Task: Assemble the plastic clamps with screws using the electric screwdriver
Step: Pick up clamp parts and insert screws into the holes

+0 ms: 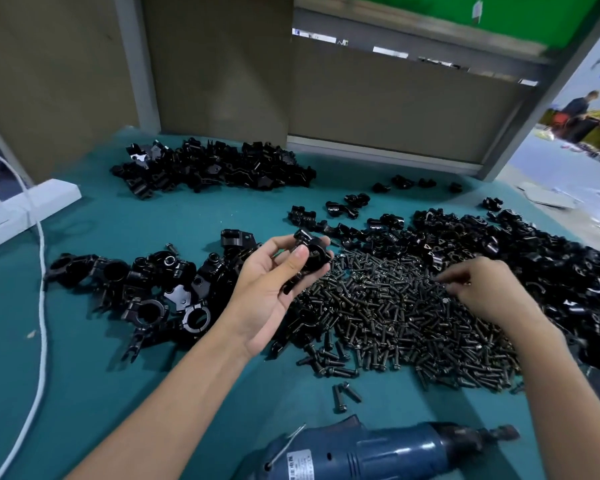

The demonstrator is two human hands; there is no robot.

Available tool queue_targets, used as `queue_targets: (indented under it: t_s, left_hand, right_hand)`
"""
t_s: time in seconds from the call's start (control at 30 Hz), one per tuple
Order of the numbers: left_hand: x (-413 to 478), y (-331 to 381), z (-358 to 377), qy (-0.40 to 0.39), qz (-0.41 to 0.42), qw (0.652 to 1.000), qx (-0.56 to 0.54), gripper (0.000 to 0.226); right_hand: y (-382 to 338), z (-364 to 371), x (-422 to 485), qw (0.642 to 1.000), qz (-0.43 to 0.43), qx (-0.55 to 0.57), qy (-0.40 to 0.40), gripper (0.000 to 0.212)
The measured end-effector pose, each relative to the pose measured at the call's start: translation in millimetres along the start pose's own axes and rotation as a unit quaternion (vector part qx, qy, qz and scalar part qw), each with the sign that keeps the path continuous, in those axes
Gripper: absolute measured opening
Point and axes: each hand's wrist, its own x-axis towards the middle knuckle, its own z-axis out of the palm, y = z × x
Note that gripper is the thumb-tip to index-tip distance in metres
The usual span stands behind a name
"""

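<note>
We grip black plastic clamp [313, 258] in left hand [274, 285]; right hand [478, 289] curls into dark metal screw heap [378, 327], catch unclear; loose pinch risks dropping one.

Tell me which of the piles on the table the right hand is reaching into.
The screw pile in the middle: the right hand reaches into it. The other piles hold black plastic clamp parts.
</note>
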Motion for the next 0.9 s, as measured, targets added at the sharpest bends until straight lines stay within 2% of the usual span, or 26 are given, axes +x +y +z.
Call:
queue_targets:
  t_s: [0.07,0.23,0.33,0.4,0.47,0.53,0.63,0.77,0.9]
  left_hand:
    - [-1,-2,0,-0.005,-0.001,1.0,0.016,0.029]
    - [-1,-6,0,-0.016,0.0,1.0,0.023,0.028]
    - [-1,-7,0,-0.012,-0.002,1.0,0.027,0.028]
    - [-1,-7,0,-0.012,-0.003,0.999,0.03,0.027]
    - [-1,-8,0,-0.014,-0.004,0.999,0.033,0.026]
    - [-2,-8,0,-0.013,-0.006,0.999,0.037,0.028]
    - [-2,-8,0,-0.013,-0.005,0.999,0.04,0.027]
    - [-1,-8,0,-0.012,-0.003,0.999,0.039,0.025]
    - [-1,-8,1,-0.009,-0.005,0.999,0.036,0.025]
  right_hand:
    - [3,5,0,0.999,-0.025,-0.029,-0.028,0.025]
    - [6,3,2,0.981,-0.134,-0.135,-0.036,0.023]
    - [4,-6,0,0.96,-0.19,-0.2,-0.041,0.031]
    - [7,-14,1,0.959,-0.21,-0.191,-0.02,0.038]
    - [9,-20,5,0.966,-0.207,-0.157,-0.006,0.04]
    - [9,-21,11,0.97,-0.201,-0.134,-0.009,0.031]
    - [4,-16,19,0.972,-0.198,-0.126,-0.034,0.018]
    - [-1,-13,26,0.976,-0.162,-0.125,-0.079,0.017]
    - [0,-19,20,0.984,-0.147,-0.082,-0.064,0.008]
